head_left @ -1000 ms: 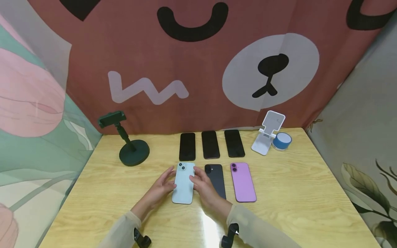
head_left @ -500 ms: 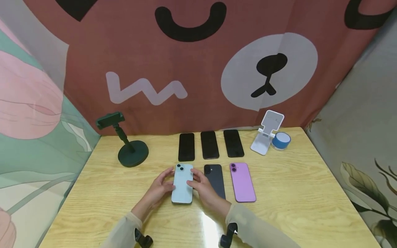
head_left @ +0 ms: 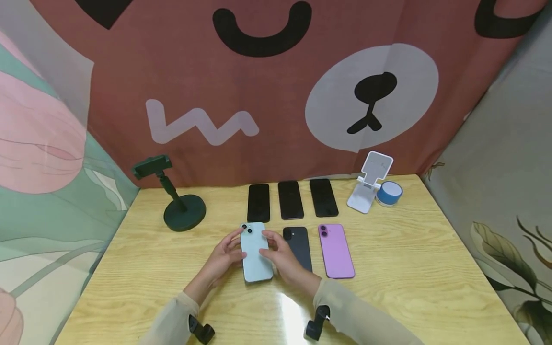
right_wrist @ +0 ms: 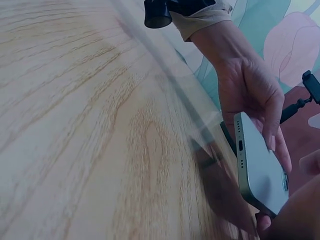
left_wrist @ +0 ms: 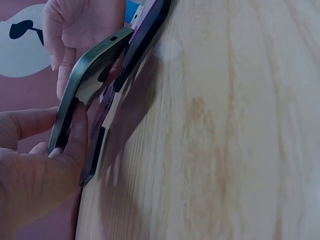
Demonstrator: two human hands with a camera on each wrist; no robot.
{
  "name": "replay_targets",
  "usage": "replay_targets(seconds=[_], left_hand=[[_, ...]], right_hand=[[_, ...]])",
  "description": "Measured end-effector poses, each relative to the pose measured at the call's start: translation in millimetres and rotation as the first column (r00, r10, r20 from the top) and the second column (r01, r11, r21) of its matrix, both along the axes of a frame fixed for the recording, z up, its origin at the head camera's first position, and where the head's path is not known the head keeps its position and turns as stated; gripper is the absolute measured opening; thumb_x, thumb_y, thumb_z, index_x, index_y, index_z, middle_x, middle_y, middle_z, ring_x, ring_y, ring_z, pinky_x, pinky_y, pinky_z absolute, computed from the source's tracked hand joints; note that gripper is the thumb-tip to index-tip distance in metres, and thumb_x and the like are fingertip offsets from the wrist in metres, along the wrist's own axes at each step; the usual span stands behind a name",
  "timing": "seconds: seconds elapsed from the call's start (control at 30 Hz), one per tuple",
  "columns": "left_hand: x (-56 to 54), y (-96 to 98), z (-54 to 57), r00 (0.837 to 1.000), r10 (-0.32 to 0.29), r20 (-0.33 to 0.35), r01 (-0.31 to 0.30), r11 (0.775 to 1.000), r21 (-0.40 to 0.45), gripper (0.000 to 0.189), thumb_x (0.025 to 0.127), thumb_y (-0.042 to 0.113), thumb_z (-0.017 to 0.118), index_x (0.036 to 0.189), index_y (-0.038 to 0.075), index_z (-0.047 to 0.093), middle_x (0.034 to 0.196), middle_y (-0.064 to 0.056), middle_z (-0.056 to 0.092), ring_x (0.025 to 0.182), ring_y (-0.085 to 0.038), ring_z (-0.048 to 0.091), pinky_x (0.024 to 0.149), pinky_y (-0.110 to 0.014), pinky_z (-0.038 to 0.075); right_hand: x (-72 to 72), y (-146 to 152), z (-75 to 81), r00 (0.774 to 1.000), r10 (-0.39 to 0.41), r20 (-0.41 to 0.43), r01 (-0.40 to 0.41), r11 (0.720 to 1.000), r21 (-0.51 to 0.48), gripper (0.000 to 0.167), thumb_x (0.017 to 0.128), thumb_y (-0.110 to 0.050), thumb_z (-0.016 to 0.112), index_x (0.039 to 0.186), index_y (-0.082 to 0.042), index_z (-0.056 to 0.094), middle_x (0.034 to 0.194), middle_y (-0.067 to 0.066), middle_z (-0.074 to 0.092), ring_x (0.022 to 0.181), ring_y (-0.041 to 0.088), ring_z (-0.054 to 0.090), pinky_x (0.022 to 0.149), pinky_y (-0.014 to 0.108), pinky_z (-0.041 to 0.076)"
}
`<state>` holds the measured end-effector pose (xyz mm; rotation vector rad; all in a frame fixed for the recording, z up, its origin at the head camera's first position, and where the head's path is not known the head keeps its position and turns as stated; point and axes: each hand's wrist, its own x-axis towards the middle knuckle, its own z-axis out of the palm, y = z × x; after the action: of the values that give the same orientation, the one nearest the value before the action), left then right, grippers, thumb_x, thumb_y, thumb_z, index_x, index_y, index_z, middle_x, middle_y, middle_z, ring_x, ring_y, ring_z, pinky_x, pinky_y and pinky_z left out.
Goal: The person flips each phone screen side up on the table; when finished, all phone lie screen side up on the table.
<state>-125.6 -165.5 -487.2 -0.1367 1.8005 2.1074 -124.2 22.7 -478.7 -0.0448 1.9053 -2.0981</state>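
Note:
A pale blue smartphone (head_left: 257, 258) is held between both hands a little above the table, its back with two camera lenses facing up in the head view. My left hand (head_left: 219, 261) pinches its left edge, thumb on the back and fingers underneath; the left wrist view shows fingers against the screen side. On the opposite edge, my right hand (head_left: 285, 258) grips with its thumb on the back. In the right wrist view, a fingertip (right_wrist: 262, 223) of that hand shows under the phone (right_wrist: 260, 167). Just right lies a black smartphone (head_left: 299, 249), partly covered by my right hand.
A lilac smartphone (head_left: 336, 251) lies back up farther right. Three dark phones lie in a row behind: left (head_left: 258, 203), middle (head_left: 291, 200), right (head_left: 324, 197). A green phone stand (head_left: 184, 212) stands at left, a white folding stand (head_left: 371, 182) and blue-white cylinder (head_left: 389, 193) at right.
The pale blue smartphone has turned between the hands: its camera end now leans left, its lower end right. Both hands keep their hold. The head view has shifted slightly.

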Motion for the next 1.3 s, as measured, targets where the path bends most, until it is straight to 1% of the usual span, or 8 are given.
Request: replay_targets(seconds=[0.1,0.27,0.57,0.67,0.8,0.93,1.1,1.3], left_hand=[[0.3,0.2,1.5,1.0,-0.003,0.005,0.003,1.0,0.026,0.068,0.088,-0.009,0.053,0.147,0.016,0.03,0.143,-0.021,0.039,0.103,-0.02,0.061,0.083,-0.038,0.052],[0.6,1.2,5.0,0.999,-0.03,-0.013,0.03,0.998,0.054,0.067,0.092,-0.007,0.048,0.149,0.017,0.025,0.146,-0.021,0.036,0.109,-0.023,0.058,0.087,-0.039,0.05],[-1.2,8.6,12.8,0.995,-0.089,-0.054,0.093,0.992,0.079,0.072,0.094,-0.005,0.043,0.153,0.016,0.008,0.149,-0.025,0.028,0.107,-0.02,0.059,0.082,-0.032,0.052],[-2.5,13.8,14.1,0.993,-0.112,-0.048,0.115,0.99,0.076,0.072,0.094,-0.003,0.045,0.153,0.016,0.008,0.15,-0.023,0.028,0.109,-0.019,0.058,0.083,-0.03,0.051],[-2.9,18.0,15.0,0.996,-0.086,-0.035,0.088,0.995,0.053,0.07,0.093,-0.003,0.047,0.152,0.014,0.014,0.15,-0.023,0.029,0.111,-0.02,0.056,0.082,-0.03,0.05],[-1.2,19.7,13.2,0.995,-0.099,-0.012,0.1,0.986,0.136,0.07,0.094,-0.001,0.046,0.153,0.018,0.012,0.152,-0.024,0.022,0.117,-0.029,0.051,0.09,-0.039,0.048],[1.8,22.8,9.3,0.983,-0.182,0.016,0.17,0.943,0.286,0.076,0.095,-0.005,0.036,0.153,0.029,0.001,0.156,-0.02,0.0,0.132,-0.041,0.029,0.096,-0.058,0.038],[0.1,27.8,10.4,0.99,-0.144,0.009,0.133,0.94,0.315,0.077,0.092,-0.008,0.03,0.153,0.031,0.002,0.155,-0.02,0.003,0.136,-0.039,0.017,0.103,-0.061,0.026]], right_hand=[[1.2,0,0.2,1.0,0.001,-0.011,-0.001,1.0,0.02,0.053,0.085,0.002,0.061,0.135,0.001,0.044,0.135,0.021,0.041,0.119,0.035,0.04,0.093,0.04,0.04],[1.4,1,6.8,0.999,0.011,-0.045,-0.006,0.995,0.099,0.051,0.083,0.001,0.063,0.133,-0.001,0.049,0.137,0.024,0.039,0.123,0.04,0.039,0.097,0.049,0.039],[-2.6,-2,9.9,0.987,0.095,-0.131,-0.067,0.977,0.203,0.052,0.085,-0.009,0.068,0.133,0.002,0.05,0.145,0.024,0.032,0.129,0.043,0.032,0.102,0.056,0.031],[-3.5,-2,10.3,0.98,0.125,-0.152,-0.084,0.964,0.251,0.06,0.085,-0.015,0.069,0.137,0.002,0.045,0.147,0.024,0.03,0.131,0.044,0.029,0.101,0.057,0.03],[-4.5,-2,9.4,0.979,0.137,-0.153,-0.09,0.955,0.282,0.064,0.085,-0.018,0.07,0.14,0.0,0.043,0.149,0.023,0.028,0.132,0.044,0.029,0.101,0.057,0.032],[-4.0,-2,8.9,0.979,0.138,-0.153,-0.093,0.959,0.27,0.065,0.086,-0.018,0.069,0.141,0.0,0.041,0.15,0.022,0.026,0.133,0.044,0.028,0.102,0.057,0.031],[-4.4,-4,9.0,0.974,0.152,-0.169,-0.101,0.956,0.277,0.065,0.089,-0.018,0.066,0.143,0.001,0.036,0.151,0.024,0.023,0.134,0.047,0.025,0.103,0.059,0.029],[-4.9,-7,13.1,0.974,0.146,-0.172,-0.103,0.966,0.238,0.064,0.092,-0.017,0.061,0.145,0.002,0.03,0.153,0.022,0.02,0.138,0.043,0.018,0.107,0.057,0.025]])
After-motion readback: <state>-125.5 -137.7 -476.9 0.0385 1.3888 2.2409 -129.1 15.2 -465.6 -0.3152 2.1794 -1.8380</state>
